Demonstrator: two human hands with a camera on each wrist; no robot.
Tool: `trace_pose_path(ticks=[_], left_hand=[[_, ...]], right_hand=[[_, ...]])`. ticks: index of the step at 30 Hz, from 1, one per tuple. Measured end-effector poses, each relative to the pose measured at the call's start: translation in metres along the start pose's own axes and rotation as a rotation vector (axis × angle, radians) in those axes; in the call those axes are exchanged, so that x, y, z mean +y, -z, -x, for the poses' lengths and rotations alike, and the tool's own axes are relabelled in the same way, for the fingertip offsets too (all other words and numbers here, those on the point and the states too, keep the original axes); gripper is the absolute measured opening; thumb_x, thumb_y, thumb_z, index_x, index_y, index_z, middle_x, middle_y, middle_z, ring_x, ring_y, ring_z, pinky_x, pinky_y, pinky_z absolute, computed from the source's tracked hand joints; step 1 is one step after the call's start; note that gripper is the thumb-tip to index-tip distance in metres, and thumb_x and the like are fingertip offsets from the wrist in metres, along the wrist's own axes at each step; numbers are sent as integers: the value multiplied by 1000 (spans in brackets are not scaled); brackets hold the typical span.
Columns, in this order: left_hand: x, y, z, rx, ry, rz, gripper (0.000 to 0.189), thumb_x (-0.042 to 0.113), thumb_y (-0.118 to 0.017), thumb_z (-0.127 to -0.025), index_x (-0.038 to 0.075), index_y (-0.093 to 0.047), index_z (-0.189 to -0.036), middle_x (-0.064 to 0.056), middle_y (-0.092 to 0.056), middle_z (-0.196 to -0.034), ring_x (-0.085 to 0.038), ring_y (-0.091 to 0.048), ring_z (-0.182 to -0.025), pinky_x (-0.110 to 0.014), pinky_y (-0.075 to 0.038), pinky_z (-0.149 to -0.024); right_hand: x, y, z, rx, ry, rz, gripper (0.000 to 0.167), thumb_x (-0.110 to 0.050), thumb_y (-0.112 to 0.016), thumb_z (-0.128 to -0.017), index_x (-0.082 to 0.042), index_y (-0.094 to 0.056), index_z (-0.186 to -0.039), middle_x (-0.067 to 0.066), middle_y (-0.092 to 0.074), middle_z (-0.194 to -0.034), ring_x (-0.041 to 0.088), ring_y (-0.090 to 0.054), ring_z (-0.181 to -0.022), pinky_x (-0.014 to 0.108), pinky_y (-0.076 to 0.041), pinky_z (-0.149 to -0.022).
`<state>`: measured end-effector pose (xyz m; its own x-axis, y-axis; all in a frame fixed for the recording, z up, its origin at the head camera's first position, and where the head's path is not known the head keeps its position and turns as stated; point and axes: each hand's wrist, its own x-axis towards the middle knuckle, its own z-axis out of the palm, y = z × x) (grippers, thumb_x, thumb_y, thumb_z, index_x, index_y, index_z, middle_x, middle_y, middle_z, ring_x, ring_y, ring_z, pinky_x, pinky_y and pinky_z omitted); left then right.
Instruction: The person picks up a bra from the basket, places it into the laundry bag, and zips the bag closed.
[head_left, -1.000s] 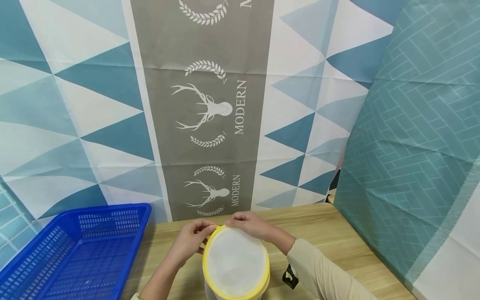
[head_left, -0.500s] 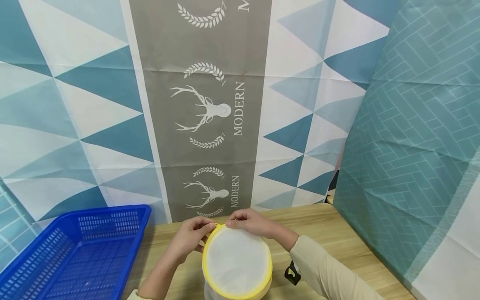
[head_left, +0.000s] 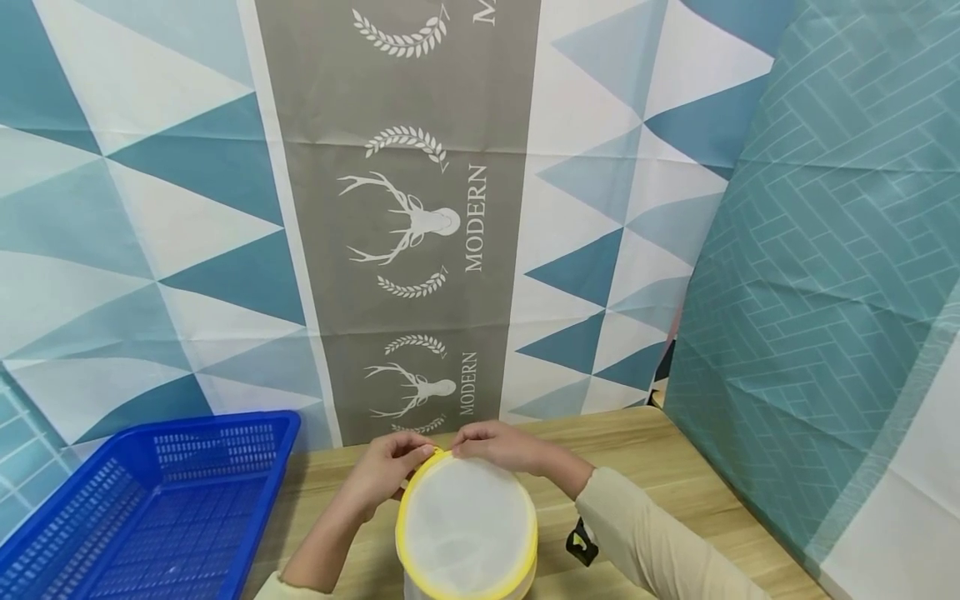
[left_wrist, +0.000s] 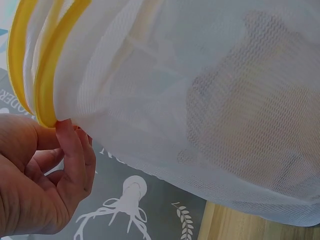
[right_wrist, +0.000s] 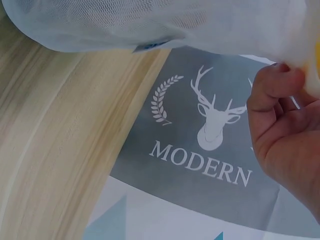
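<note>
Mesh bag (head_left: pixel 468 525), white with a yellow rim (head_left: pixel 402 512), sits between the two hands and directly below the fingers, its round end facing up toward the head camera. Left hand (head_left: pixel 380 473): fingers narrow, thumb and fingertips pinching the rim at its far left edge; the left wrist view shows the fingertips against the yellow edging. Right hand (head_left: pixel 504 446): fingers curled, pinching the rim's far edge just beside the left fingertips, a small gap between the two hands. Bag body extends from the fingers toward the person, above the worktop (head_left: pixel 622 467); whether its base touches is not clear. Brownish patch (left_wrist: pixel 250 110) shows through the mesh, well apart from the left fingers; cannot tell if inside or behind. Small dark blue tag (right_wrist: pixel 150 46) at the bag's side, seen in the right wrist view. Blue basket (head_left: pixel 217 446) to the left of the left fingers, well apart. Black strap (head_left: pixel 581 543) near the right cuff, nearer the person than the right fingers. Patterned sheet (head_left: pixel 420 275) beyond both sets of fingers; teal sheet (head_left: pixel 840 250) far to their right.
</note>
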<state>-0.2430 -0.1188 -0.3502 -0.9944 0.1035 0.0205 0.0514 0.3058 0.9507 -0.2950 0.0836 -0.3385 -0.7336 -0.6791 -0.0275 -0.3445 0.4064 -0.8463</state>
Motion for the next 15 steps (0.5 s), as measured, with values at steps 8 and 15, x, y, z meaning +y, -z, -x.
trace_pose_path(ticks=[8,15], left_hand=[[2,-1,-2,8,4,-13,20,20,-56,-94,5,-64,-103,-4,-63,-81,-13,-59,-62,-30,-52,-50],[-2,-2,-1,21,-17,-10,19,18,-56,-94,3,-64,-102,-6,-62,-80,-13,-58,-60,-28,-50,-49]], right_hand=[[0,-7,-6,-6,10,-25,28,-29,-49,-97,-7,-66,-97,-3,-62,-78,8,-57,-59,22,-49,-55],[0,-9,-7,-18,29,-52,29,-26,-49,-98,-3,-67,-93,-3,-61,-73,7,-57,-55,22,-49,-52]])
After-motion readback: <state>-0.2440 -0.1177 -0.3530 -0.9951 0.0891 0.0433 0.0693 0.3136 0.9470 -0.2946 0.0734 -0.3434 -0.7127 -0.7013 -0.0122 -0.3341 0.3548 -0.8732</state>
